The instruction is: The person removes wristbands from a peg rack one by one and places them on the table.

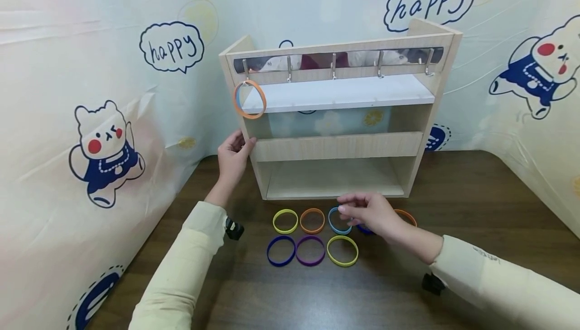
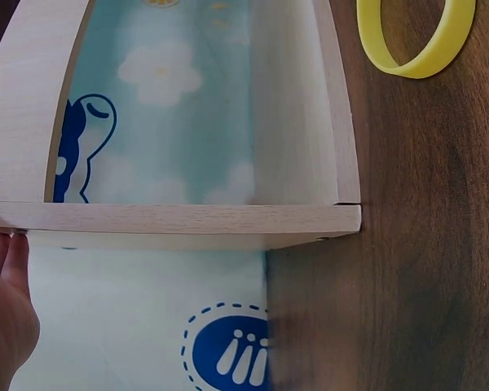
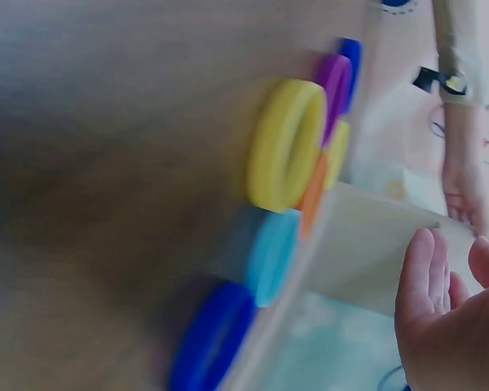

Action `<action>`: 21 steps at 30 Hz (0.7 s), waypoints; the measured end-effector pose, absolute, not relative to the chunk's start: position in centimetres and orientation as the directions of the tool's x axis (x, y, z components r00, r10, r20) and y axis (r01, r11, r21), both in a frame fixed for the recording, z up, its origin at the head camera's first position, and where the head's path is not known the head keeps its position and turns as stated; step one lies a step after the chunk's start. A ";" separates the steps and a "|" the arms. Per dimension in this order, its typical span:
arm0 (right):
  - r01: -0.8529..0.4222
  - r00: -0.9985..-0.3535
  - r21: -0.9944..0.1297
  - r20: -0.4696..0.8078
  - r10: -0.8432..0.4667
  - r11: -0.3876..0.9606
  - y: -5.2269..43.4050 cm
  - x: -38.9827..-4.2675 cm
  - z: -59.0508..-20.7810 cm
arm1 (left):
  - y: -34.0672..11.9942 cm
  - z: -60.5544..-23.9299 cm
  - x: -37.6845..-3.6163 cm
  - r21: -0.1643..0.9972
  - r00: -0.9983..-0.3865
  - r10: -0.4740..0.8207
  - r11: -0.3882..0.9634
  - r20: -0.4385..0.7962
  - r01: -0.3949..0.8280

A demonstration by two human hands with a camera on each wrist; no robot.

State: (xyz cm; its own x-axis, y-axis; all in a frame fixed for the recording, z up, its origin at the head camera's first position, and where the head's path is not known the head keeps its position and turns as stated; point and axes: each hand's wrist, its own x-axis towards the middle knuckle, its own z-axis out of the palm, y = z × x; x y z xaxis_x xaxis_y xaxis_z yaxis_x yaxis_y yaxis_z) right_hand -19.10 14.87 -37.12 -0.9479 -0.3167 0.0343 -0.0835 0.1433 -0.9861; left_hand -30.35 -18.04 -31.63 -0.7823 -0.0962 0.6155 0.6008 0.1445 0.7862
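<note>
My left hand point(image 1: 233, 158) holds the left side panel of a pale wooden shelf rack point(image 1: 335, 147); in the left wrist view its fingertips point(image 2: 16, 252) touch the panel's outer face. On the rack's leftmost hook hang an orange wristband point(image 1: 257, 115) and, behind it, a light blue one point(image 1: 237, 97). My right hand point(image 1: 373, 214) hovers with loose fingers and nothing in them, partly covering a light blue wristband point(image 1: 333, 226) on the table. A dark blue wristband point(image 3: 212, 338) lies mostly under that hand in the head view, and another orange wristband point(image 1: 410, 216) shows behind the wrist.
Yellow point(image 1: 285, 232) and orange point(image 1: 312, 232) wristbands continue the far row. Nearer lie dark blue point(image 1: 281, 264), purple point(image 1: 310, 263) and yellow point(image 1: 343, 264) ones. A metal strip point(image 1: 312, 61) with several hooks crosses the rack's top. Printed cloth point(image 1: 272, 7) hangs behind the brown table point(image 1: 290, 300).
</note>
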 end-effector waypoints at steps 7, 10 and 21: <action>-0.206 -0.938 -0.973 0.167 -0.304 0.102 13.2 -20.6 -34.2 | -17.9 -31.5 -30.4 0.778 -0.774 -0.096 0.148 0.625 0.610; -0.246 -0.936 -0.965 0.214 -0.279 0.085 12.4 -21.1 -33.0 | -17.8 -31.5 -30.4 0.779 -0.776 -0.094 0.157 0.624 0.607; -0.323 -0.919 -0.946 0.320 -0.229 -0.028 9.2 -22.8 -29.9 | -17.9 -31.6 -30.2 0.787 -0.783 -0.105 0.163 0.613 0.594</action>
